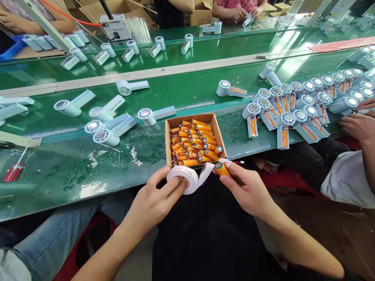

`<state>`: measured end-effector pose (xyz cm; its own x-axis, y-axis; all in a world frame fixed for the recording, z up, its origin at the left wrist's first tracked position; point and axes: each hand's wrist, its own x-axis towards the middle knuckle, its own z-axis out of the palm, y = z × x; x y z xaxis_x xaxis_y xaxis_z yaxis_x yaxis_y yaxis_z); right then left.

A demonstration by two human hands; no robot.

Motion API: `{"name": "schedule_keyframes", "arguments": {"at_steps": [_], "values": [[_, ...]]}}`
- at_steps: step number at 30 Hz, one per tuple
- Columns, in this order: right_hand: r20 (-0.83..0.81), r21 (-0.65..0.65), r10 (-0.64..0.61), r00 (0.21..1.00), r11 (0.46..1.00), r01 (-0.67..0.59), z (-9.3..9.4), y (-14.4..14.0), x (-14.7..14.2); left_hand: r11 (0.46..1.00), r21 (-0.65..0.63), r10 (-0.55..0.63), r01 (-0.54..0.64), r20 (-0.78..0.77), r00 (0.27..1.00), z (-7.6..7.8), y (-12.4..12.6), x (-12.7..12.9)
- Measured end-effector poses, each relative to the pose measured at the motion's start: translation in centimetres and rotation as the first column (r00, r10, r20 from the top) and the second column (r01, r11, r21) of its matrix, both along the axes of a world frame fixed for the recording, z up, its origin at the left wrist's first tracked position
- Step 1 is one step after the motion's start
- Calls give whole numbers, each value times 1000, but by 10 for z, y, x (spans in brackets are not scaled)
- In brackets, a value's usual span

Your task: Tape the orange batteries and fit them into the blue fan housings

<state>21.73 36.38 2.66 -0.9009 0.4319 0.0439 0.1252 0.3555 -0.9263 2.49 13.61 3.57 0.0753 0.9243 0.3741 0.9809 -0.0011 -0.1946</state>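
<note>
Green assembly-line tabletop (73, 171) | left hand (152, 203) gripped tape roll (183, 177) | right hand (249, 191) pinched orange battery cell (222, 169), strip just touching | cardboard box (170, 136) remained full of untaped cells

White tape roll (183, 177), orange battery (222, 169) with red wire, brown cardboard box (169, 134), green table (73, 171), red-handled screwdriver (13, 171)

One tape roll (183, 177), one cardboard box (191, 118) — orange batteries (193, 144) beyond counting.

Green bench (73, 175): battery box (169, 140), fan housings (281, 109), screwdriver (13, 171).
</note>
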Motion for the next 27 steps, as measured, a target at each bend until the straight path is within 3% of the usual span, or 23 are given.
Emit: {"name": "schedule_keyframes", "arguments": {"at_steps": [2, 5, 7, 9, 11, 13, 15, 17, 20, 22, 24, 27], "values": [[-57, 59, -53, 997, 997, 56, 4, 2, 3, 999, -35, -20, 19, -47, 999, 5, 1, -1], [-179, 41, -104, 978, 993, 113, 5, 1, 2, 998, -55, -39, 35, -88, 995, 12, 3, -4], [-206, -22, -114, 972, 993, 112, 2, -4, -4, 998, -42, -43, 39, -98, 994, 13, 4, -4], [-196, -169, -83, 977, 984, 49, -6, -16, -14, 1000, -13, -23, 22, -82, 996, 11, 4, -2], [-197, -385, -37, 980, 922, -43, -18, -32, -24, 1000, 18, 11, -10, -51, 999, 7, 5, 2], [-204, -575, 1, 979, 809, -121, -32, -48, -31, 998, 35, 62, -61, -27, 998, 2, 5, 4], [-180, -659, 33, 983, 738, -146, -45, -61, -31, 985, 81, 152, -152, -3, 988, 1, 5, 4], [-115, -631, 86, 990, 763, -139, -54, -67, -27, 944, 170, 281, -283, 37, 959, 2, 2, 0], [-44, -486, 146, 988, 861, -149, -58, -62, -15, 881, 253, 389, -400, 94, 916, 6, -6, -6], [-82, -385, 97, 992, 915, -121, -53, -50, -9, 920, 207, 327, -332, 61, 943, 7, -10, -7], [-133, -297, 14, 991, 953, -53, -42, -38, -4, 980, 100, 171, -170, -3, 985, 7, -9, -3], [-110, -171, -24, 994, 985, 5, -20, -26, -4, 999, -33, 3, -4, -30, 1000, 6, 1, 8]]}}
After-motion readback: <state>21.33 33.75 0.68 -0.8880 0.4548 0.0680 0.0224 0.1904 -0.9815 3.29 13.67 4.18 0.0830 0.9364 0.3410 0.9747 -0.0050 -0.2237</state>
